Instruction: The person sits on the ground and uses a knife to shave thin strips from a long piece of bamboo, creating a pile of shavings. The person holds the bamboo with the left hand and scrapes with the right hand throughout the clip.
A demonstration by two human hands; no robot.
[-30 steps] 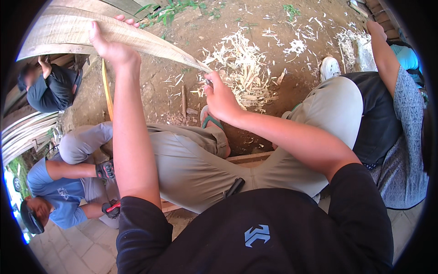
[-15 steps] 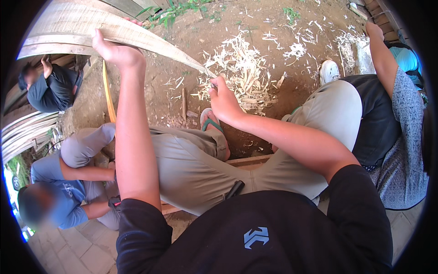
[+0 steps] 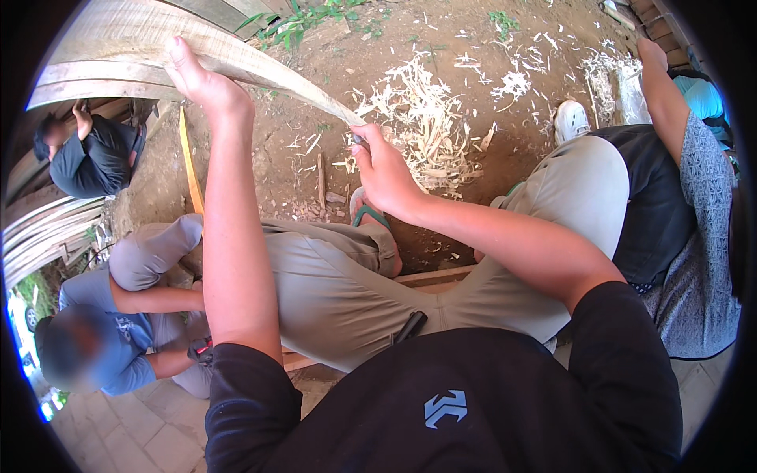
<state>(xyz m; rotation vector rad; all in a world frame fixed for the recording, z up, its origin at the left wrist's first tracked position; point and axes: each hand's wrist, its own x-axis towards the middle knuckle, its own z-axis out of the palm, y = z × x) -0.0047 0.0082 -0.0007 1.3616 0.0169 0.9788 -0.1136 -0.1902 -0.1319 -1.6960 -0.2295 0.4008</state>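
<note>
A long pale wooden strip (image 3: 260, 69) slants from the upper left and tapers towards my right hand (image 3: 388, 169). That hand is closed at its narrow end, around a small dark tool (image 3: 360, 142) that looks like a knife; the fist hides most of it. My left hand (image 3: 211, 85) is open, its palm against the lower edge of the broad part of the strip, thumb and a finger stretched out.
Wood shavings (image 3: 422, 118) lie heaped on the dirt ground ahead. At the left a person in blue (image 3: 118, 331) sits near a yellowish strip (image 3: 189, 162); another in dark clothes (image 3: 95, 154) crouches farther off. Someone in a patterned garment (image 3: 698, 260) sits close at my right.
My right hand has moved slightly left and away from me along with the strip's narrow end. My left hand's fingers, earlier around the strip, are now loosened and stretched out.
</note>
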